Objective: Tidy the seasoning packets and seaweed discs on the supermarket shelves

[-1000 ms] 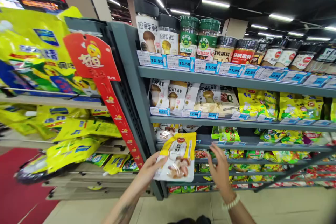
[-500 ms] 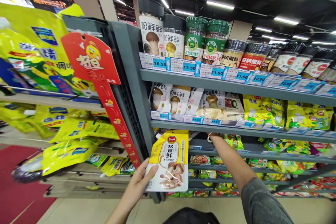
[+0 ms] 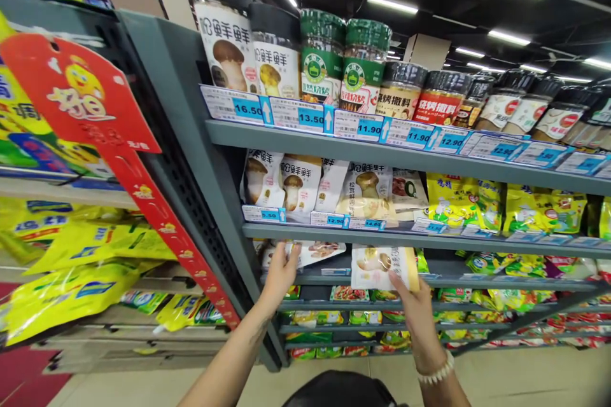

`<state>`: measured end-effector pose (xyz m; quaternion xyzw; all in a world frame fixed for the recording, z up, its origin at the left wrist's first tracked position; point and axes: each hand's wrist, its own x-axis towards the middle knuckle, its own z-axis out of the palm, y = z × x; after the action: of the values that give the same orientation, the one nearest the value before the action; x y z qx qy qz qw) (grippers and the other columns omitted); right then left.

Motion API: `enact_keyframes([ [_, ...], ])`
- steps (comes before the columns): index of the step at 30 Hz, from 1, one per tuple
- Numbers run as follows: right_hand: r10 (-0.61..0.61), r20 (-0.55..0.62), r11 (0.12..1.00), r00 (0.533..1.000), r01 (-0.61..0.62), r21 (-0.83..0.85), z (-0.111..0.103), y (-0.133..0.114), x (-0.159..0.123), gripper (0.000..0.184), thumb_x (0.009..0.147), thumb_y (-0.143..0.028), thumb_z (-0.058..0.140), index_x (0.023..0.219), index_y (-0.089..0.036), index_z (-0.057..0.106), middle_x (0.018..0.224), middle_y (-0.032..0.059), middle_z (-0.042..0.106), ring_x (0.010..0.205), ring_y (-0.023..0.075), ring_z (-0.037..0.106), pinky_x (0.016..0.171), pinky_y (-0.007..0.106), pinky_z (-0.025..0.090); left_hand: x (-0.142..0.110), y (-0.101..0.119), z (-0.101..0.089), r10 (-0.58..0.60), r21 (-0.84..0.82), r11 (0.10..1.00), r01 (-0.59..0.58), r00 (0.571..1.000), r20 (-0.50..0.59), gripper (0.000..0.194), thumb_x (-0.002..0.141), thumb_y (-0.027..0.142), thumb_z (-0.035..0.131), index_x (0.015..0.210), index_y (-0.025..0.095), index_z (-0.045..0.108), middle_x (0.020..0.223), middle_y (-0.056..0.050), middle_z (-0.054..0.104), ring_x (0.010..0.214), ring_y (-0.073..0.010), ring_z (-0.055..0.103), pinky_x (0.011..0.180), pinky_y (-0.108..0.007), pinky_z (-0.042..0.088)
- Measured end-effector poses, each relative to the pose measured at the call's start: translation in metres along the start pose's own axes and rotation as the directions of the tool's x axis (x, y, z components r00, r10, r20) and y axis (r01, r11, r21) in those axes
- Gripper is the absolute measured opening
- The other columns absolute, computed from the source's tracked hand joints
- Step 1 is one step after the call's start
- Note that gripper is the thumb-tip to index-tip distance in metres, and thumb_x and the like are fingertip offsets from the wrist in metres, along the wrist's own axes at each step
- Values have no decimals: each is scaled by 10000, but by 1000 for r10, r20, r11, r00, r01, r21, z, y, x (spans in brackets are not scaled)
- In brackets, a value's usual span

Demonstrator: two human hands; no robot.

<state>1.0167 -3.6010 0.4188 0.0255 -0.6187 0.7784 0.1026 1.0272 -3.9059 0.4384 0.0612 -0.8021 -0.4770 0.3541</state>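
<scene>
My left hand (image 3: 280, 273) reaches into the third shelf, fingers stretched and apart, the tips partly hidden by the shelf edge above. Beside its thumb, a white seasoning pouch with a mushroom picture (image 3: 324, 250) lies on that shelf; I cannot tell whether the hand touches it. My right hand (image 3: 417, 305), with a pale beaded bracelet on the wrist, is closed on another seasoning pouch (image 3: 372, 267). This one is white with a yellow end and mushroom pictures. It is turned sideways at the front of the same shelf, thumb on its face.
Jars (image 3: 322, 57) line the top shelf above price tags (image 3: 298, 116). White mushroom pouches (image 3: 298, 184) and yellow bags (image 3: 451, 197) fill the second shelf. A red hanging sign (image 3: 114, 133) and a grey upright (image 3: 191, 114) stand at left, with yellow bags (image 3: 81, 292) beyond.
My left hand has moved from holding a yellow-and-white pouch upright in front to reaching into the third shelf. My right hand has come out of the shelf with a pouch. The view has shifted closer.
</scene>
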Motion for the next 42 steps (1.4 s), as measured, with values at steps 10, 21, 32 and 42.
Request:
enact_keyframes([
  [10, 140, -182, 990, 973, -138, 28, -126, 58, -45, 474, 546, -455, 896, 894, -153, 785, 1078, 129, 721, 951, 282, 698, 861, 362, 590, 17, -25, 12, 123, 528, 826, -196, 978, 170, 310, 940, 294, 457, 1087, 93, 642, 992, -174, 693, 980, -322, 643, 865, -399, 490],
  [21, 203, -4, 974, 979, -202, -105, -89, 45, -67, 515, 466, -474, 916, 848, -151, 797, 950, 139, 736, 905, 336, 704, 860, 448, 586, -10, -7, -23, 107, 757, 653, -7, 991, -84, 376, 859, 25, 387, 1190, 91, 553, 1155, -166, 605, 1050, -304, 618, 840, -395, 551],
  [32, 245, 171, 966, 954, -227, -120, -68, 53, -67, 466, 566, -530, 878, 862, -177, 806, 996, 141, 728, 861, 284, 717, 799, 355, 603, -45, 5, 27, 343, 787, 568, -239, 939, 37, 544, 898, 78, 397, 1436, 11, 442, 1502, -243, 401, 1398, -342, 403, 1166, -482, 359],
  [42, 141, 136, 983, 981, -122, -137, -54, 48, -72, 507, 622, -602, 822, 845, -147, 796, 823, 132, 733, 724, 252, 694, 646, 302, 586, -5, 48, 79, -64, 885, 464, -31, 996, 68, 683, 909, 484, 568, 1355, -33, 539, 1377, -313, 506, 1351, -478, 400, 1118, -560, 342],
])
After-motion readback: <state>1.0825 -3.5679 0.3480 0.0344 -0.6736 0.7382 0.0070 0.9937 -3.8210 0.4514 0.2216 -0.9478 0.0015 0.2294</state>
